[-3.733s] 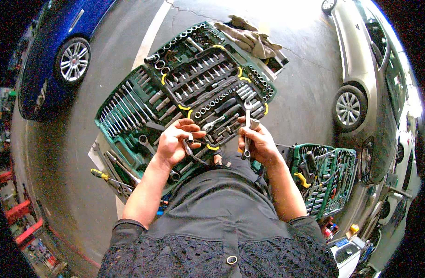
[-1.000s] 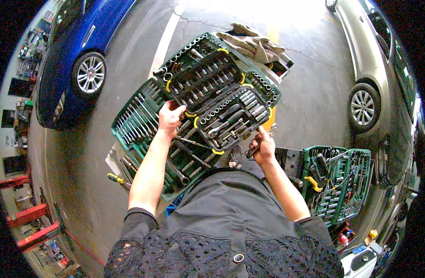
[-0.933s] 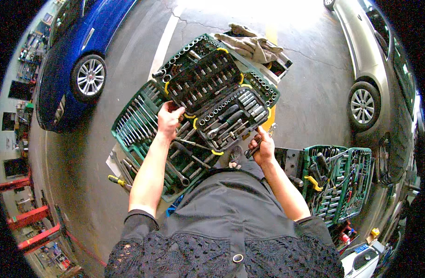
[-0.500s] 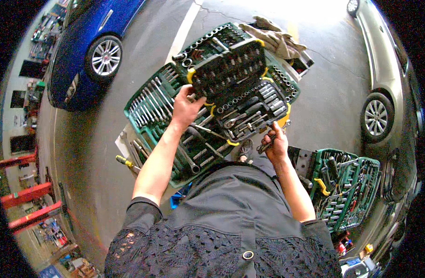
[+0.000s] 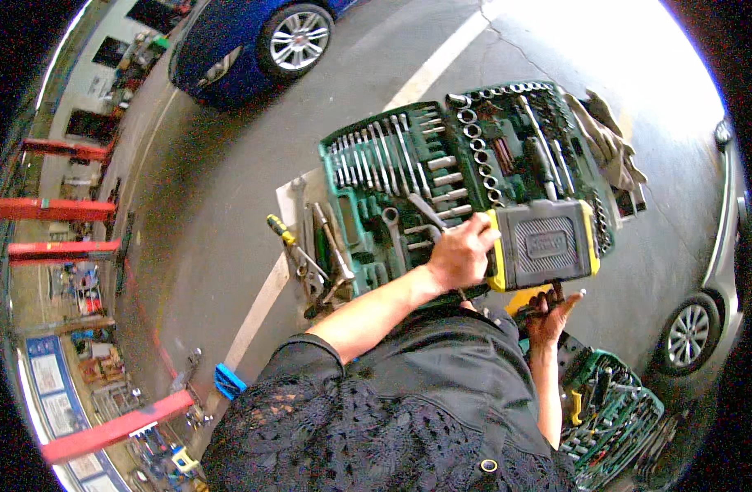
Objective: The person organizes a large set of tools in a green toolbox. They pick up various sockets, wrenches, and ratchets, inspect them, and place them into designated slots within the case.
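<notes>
A small black case (image 5: pixel 545 243) with yellow edges is folded shut in front of me, over the near right part of a large green socket set (image 5: pixel 361 238). My left hand (image 5: pixel 463 252) grips its left edge, fingers on top. Just below its near edge is my right hand (image 5: pixel 550 318), fingers curled around a dark metal hand tool (image 5: pixel 533 307) whose exact kind is hard to make out; the thumb points out to the right. Wrenches (image 5: pixel 377 156) lie in a row in the green set, and sockets (image 5: pixel 479 156) fill its other half.
Loose tools, including a yellow-black screwdriver (image 5: pixel 282 231), lie left of the set. Grey-brown gloves (image 5: pixel 607 135) rest at its far right. A second green tool set (image 5: pixel 610 410) is at lower right. Parked cars stand on both sides, a blue car (image 5: pixel 228 57) at far left.
The small case, open half a second ago with its bits and sockets showing, is now folded shut. My left hand has moved onto its left edge. The view has turned and shifted left.
</notes>
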Demonstrator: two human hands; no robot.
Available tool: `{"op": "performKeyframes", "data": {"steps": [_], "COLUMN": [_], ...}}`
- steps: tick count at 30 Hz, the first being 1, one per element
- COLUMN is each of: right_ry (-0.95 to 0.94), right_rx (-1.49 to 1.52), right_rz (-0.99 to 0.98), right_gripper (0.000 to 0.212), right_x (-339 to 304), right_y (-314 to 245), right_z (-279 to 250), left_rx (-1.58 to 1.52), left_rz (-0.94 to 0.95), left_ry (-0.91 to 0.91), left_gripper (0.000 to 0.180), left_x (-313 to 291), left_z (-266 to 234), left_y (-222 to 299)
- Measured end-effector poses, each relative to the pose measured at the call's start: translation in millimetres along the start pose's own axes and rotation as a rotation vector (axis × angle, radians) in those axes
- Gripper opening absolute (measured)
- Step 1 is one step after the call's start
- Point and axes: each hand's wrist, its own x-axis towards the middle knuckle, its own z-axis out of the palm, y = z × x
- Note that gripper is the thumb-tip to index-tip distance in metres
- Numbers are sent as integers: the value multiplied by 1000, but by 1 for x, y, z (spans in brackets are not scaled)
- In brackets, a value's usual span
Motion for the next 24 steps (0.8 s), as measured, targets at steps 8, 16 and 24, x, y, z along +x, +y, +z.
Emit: {"op": "performKeyframes", "data": {"steps": [8, 16, 24], "right_ry": [59, 28, -276], "right_rx": [-180, -117, -1366], "right_rz": [57, -50, -980], "right_gripper": [33, 26, 28], "right_x": [-4, 1, 26], "right_y": [-10, -12, 5], "right_z": [18, 13, -35], "left_rx": [-102, -1183, -1431], "left_rz": [-215, -1099, -1160], "left_ry": [279, -282, -442], "left_gripper": [26, 38, 47], "left_x": [-8, -9, -16], "left_z": [23, 37, 53], "left_y": [-5, 1, -20]}}
